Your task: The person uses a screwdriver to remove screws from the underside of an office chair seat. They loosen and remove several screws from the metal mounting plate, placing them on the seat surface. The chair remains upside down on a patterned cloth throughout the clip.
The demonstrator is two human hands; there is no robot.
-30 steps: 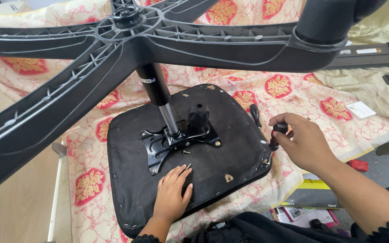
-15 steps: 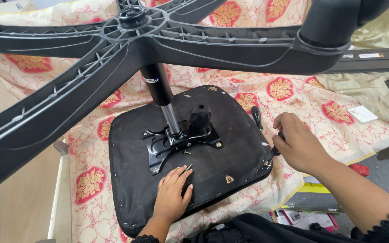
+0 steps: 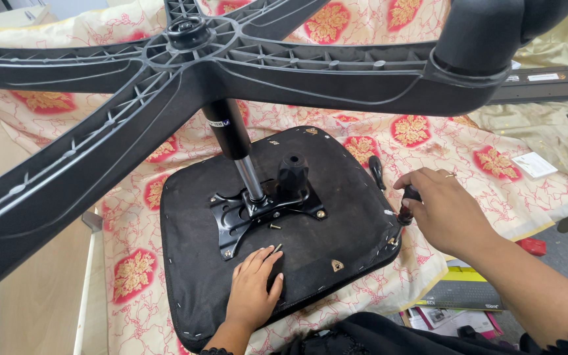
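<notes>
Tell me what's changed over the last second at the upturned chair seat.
The right hand dipped with the black-handled tool at the seat's right edge, then lifted slightly; it keeps its grip. The left hand stays flat on the seat underside; the loose screws haven't moved.

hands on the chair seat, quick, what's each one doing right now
Left hand: open, palm flat on the upturned black seat, holding nothing.
Right hand: fingers closed around a black-handled tool at the seat's right edge.

The right hand [image 3: 443, 209] covers most of the black screwdriver [image 3: 407, 204]; its tip is not visible. The chair base [image 3: 244, 59] is cut off at the left and top edges.
</notes>
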